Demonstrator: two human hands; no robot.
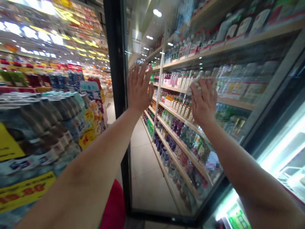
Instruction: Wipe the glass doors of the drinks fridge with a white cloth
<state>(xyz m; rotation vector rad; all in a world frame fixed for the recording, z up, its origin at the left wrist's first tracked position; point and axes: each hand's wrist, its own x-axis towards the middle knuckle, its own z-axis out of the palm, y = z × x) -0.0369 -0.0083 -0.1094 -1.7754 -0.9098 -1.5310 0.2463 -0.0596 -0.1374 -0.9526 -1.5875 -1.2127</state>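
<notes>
Your left hand [141,89] is lying open, fingers apart, on 1 glass door [154,190] standing before you. Your right hand [205,100] is clamping 1 pale cloth [196,84] against it. The cloth is looking light and soft, best held mid-palm; the door is looking heavy, stiff, slippery, best held by its black frame [116,63].

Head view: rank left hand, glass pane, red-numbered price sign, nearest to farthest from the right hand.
1. Glass pane: directly at the right hand.
2. Left hand: leftward, at the same pane.
3. Red-numbered price sign: lower left, past the door frame.
</notes>
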